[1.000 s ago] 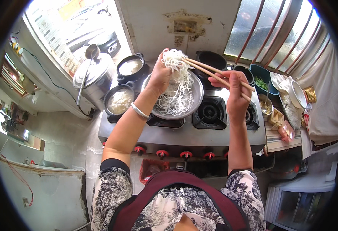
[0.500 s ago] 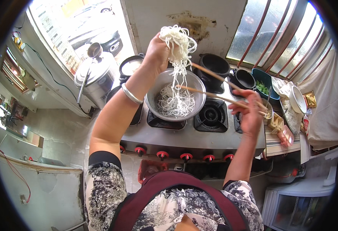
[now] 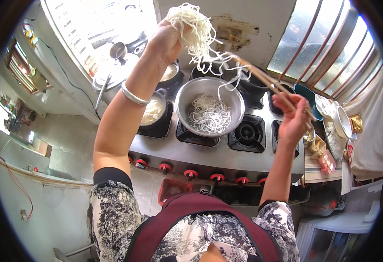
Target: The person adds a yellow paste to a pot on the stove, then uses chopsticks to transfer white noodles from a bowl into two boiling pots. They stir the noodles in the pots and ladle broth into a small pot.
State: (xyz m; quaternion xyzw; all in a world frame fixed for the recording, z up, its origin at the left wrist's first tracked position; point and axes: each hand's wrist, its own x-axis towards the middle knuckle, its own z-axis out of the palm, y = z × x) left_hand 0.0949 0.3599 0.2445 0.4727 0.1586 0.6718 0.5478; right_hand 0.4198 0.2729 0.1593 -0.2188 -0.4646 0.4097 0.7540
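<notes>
My left hand point(image 3: 164, 41) grips a bundle of white noodles point(image 3: 193, 35), raised above and beyond the stove. Loose strands trail from the bundle to a pair of long wooden chopsticks point(image 3: 261, 76), closed in my right hand point(image 3: 292, 120). One strand hangs from the chopstick tips toward a wide metal pot point(image 3: 180, 109). Inside that pot lies a tangled heap of noodles point(image 3: 209, 114). The pot stands on a burner of the steel stove point(image 3: 156, 150).
Left of the pot is a smaller pot of pale liquid point(image 3: 153, 110). A large lidded pot point(image 3: 102, 78) with a ladle point(image 3: 118, 51) on it stands at far left. Bare burner point(image 3: 246, 133) is right. A teal basin point(image 3: 316, 102) and white bowl point(image 3: 340, 122) sit at far right.
My left hand has lifted the noodle bundle higher and to the left. The chopsticks have risen out of the pot, drawing strands sideways to the right.
</notes>
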